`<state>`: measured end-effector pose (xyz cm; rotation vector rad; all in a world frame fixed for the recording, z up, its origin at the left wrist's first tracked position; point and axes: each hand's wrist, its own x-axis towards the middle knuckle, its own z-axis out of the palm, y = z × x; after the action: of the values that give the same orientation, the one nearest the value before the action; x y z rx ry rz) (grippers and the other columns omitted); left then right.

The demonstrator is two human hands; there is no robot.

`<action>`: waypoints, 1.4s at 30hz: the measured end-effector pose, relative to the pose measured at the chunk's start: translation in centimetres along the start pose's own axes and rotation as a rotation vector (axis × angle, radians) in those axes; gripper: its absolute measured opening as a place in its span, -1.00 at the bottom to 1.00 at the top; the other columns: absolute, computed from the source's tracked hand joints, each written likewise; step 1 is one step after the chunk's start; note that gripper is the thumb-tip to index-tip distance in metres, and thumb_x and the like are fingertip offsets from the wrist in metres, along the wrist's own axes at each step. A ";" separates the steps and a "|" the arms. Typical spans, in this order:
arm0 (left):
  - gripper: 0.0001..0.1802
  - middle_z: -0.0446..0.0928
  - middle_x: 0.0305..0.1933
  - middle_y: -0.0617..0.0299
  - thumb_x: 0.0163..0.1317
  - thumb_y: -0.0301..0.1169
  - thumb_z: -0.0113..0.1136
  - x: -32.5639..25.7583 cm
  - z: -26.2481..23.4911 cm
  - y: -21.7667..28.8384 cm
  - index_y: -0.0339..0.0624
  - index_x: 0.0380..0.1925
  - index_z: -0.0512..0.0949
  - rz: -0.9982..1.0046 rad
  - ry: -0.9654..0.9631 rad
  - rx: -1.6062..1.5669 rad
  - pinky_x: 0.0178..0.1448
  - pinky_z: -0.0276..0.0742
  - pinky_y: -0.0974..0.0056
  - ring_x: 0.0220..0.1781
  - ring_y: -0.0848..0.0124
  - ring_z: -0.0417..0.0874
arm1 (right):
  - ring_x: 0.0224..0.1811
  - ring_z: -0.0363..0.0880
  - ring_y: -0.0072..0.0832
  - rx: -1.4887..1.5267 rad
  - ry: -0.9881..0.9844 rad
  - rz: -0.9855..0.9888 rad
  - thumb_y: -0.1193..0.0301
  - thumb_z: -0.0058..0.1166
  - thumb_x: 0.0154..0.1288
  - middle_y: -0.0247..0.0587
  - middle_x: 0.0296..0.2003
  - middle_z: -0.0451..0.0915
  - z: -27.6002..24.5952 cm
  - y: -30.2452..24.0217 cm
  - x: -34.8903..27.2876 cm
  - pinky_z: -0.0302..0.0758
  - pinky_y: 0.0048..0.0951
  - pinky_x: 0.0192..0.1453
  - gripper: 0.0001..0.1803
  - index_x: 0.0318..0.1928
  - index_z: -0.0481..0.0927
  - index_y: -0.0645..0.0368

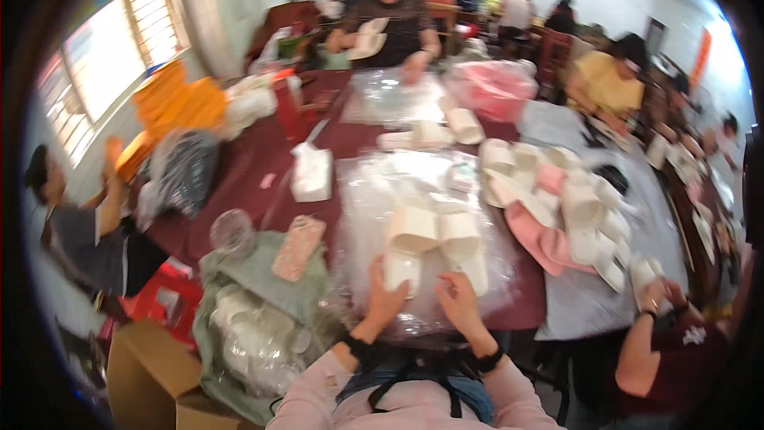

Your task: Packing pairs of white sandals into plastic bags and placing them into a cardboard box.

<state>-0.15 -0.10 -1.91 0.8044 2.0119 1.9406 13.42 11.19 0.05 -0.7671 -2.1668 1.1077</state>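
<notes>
A pair of white slippers lies in front of me with toes pointing away, the left slipper beside the right slipper. Under them spreads shiny clear plastic film. My left hand is closed at the left slipper's heel, fingers along its outer side and thumb over the heel end. My right hand is at the heel of the right slipper, fingers bent. Blur hides whether those fingers grip anything.
White and pink slippers pile up at right, by a co-worker's hands. A tissue pack, phone and clear round tub stand left. A cardboard box sits lower left. Across the table, another person holds white slippers.
</notes>
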 end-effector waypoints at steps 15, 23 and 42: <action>-0.50 0.47 -0.01 -0.09 0.07 -0.29 0.28 -0.9 0.3 -0.8 -0.17 0.04 0.44 0.348 -0.247 0.411 0.31 0.22 -0.04 0.09 -0.13 0.39 | -0.08 0.45 0.03 -0.306 -0.059 -0.037 0.27 0.15 0.17 0.13 -0.25 0.54 1.9 0.9 8.1 0.36 -0.08 0.05 -0.64 -0.06 0.57 0.16; -0.68 0.49 0.01 -0.06 0.10 -0.28 0.24 0.3 -0.6 -0.4 -0.18 -0.17 0.58 0.458 -0.400 0.515 0.18 0.30 -0.04 0.11 -0.03 0.39 | -0.18 0.45 -0.01 0.079 0.032 -0.123 0.30 0.18 0.21 0.08 -0.28 0.55 -4.5 -1.3 3.2 0.38 -0.15 -0.07 -0.73 -0.20 0.53 0.24; -0.17 0.22 0.37 -0.16 0.03 -0.19 0.29 1.2 -1.2 5.4 -0.32 0.28 0.24 0.510 -0.797 0.770 0.41 0.11 -0.09 0.41 -0.04 0.21 | 0.38 0.17 -0.36 0.680 -0.906 0.036 0.45 0.20 0.23 -0.06 0.28 0.33 -11.9 -3.6 -9.6 0.08 -0.30 0.43 -0.38 0.28 0.33 0.35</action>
<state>-0.61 -0.65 3.70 2.0153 2.0572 0.6523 27.46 8.60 6.64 0.0488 -2.1343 2.3537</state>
